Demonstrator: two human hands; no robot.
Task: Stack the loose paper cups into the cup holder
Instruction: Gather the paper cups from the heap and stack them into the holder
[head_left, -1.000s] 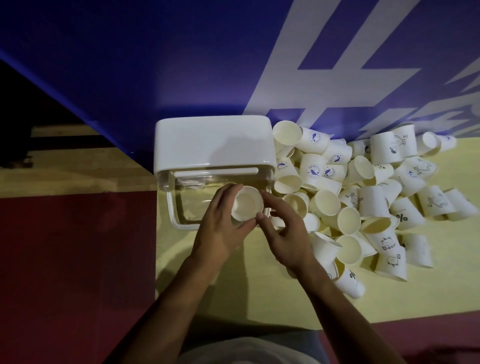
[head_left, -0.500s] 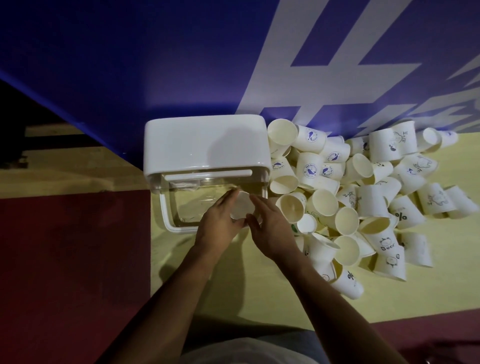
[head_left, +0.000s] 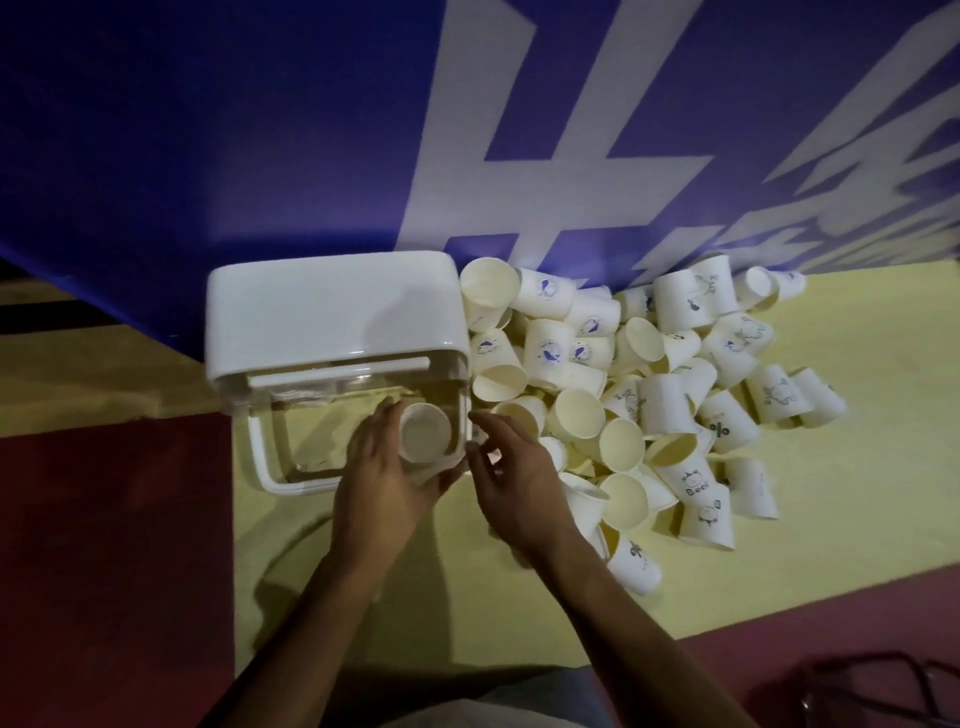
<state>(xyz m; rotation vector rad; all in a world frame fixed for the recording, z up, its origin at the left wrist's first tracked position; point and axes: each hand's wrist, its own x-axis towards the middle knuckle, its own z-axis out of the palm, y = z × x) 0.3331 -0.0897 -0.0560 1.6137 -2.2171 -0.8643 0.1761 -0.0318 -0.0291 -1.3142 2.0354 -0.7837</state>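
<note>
Hands sit close together at the front of the cup holder (head_left: 332, 306). The left hand (head_left: 384, 478) curls round one paper cup (head_left: 425, 433) and holds it at the holder's clear lower section, toward its right side. The cup's mouth faces up at the camera, so its long axis runs about along the line of sight. I cannot tell whether it is seated yet. The right hand (head_left: 514, 478) is just beside it, fingers loosely spread and holding nothing. The pile of loose cups (head_left: 649, 389) lies directly to its right, so that hand is the nearer one for the next pick.
</note>
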